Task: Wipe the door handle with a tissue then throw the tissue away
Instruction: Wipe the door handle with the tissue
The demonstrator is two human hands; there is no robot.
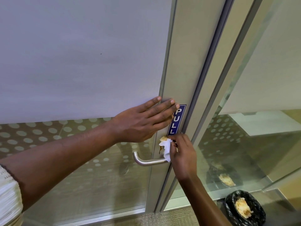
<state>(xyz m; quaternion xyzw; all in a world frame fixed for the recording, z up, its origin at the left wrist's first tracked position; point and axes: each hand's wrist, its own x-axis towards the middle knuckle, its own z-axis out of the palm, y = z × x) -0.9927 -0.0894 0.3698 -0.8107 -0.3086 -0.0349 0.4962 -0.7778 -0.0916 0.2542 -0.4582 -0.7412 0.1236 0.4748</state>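
A brushed-metal lever door handle (146, 161) sticks out of the grey door frame (184, 70). My right hand (183, 154) is closed on a crumpled white tissue (166, 149) with a yellow-brown stain, pressed against the frame just above the handle's base. My left hand (143, 121) lies flat with fingers spread against the door, partly over a blue PULL sticker (176, 121).
A bin lined with a black bag (244, 207) stands on the floor at the lower right and holds stained tissue. Its reflection shows in the glass panel (244, 152) beside the door. The door's glass is frosted above and dotted below.
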